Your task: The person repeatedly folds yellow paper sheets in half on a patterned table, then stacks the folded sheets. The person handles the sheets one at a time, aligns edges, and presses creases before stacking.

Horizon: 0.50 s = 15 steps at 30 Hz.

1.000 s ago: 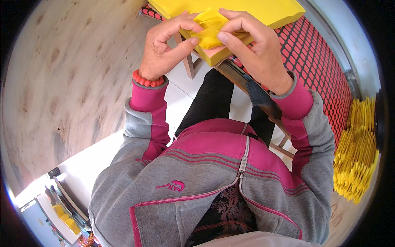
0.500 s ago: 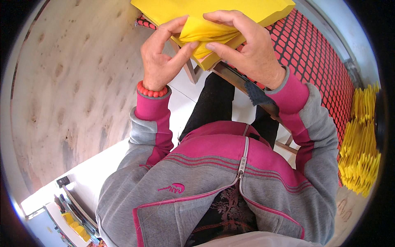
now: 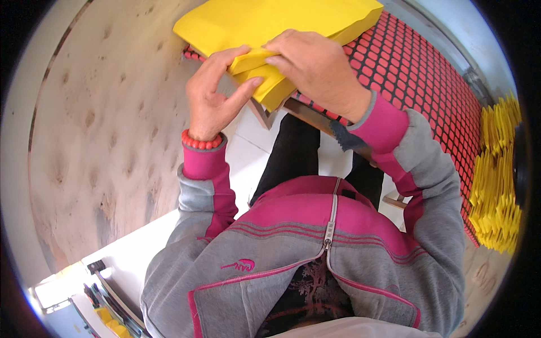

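Observation:
A stack of yellow paper sheets point(image 3: 276, 19) lies at the top, its near corner pointing toward me. At that corner a folded yellow paper point(image 3: 251, 60) is raised between my hands. My right hand point(image 3: 318, 67) closes on the fold, thumb and forefinger pinched together on its upper edge. The curved fingers of my left hand point(image 3: 214, 93) hold the fold's left end, forefinger along its top edge and thumb lower down at the near side. A red bead bracelet point(image 3: 202, 141) circles my left wrist.
The stack rests on a red-and-black patterned cloth point(image 3: 406, 79) over a wooden-legged table. Bundles of yellow folded paper pieces point(image 3: 496, 186) stand at the right. A large wooden board point(image 3: 101, 129) fills the left. A dark cloth point(image 3: 345, 135) hangs off the table's near edge.
The crumpled yellow paper between my hands now forms a flatter fold. My right hand has moved left and its fingers have drawn together. The view has shifted slightly.

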Tool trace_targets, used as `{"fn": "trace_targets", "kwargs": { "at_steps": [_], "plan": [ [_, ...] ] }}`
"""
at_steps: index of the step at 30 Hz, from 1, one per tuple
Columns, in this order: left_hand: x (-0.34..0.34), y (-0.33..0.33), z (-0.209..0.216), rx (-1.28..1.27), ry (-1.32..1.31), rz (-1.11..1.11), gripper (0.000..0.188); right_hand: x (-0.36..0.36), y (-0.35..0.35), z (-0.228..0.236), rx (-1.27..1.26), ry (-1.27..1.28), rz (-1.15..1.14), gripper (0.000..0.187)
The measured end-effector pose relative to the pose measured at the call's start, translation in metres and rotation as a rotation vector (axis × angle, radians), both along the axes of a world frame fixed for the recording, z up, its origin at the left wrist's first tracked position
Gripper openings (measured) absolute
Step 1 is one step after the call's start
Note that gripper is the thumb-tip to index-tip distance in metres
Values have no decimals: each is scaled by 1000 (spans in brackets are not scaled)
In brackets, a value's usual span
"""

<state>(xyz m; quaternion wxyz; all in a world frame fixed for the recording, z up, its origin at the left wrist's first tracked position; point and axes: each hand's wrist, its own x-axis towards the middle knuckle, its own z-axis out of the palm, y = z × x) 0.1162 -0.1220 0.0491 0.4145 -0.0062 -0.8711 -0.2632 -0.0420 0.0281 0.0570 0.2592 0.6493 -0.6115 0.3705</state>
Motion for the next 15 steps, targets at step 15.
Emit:
{"fn": "trace_targets", "kwargs": {
  "at_steps": [15],
  "plan": [
    [0, -5, 22, -86, -242, 8, 31, -4, 5, 2, -38, -22, 45, 22]
  ]
}}
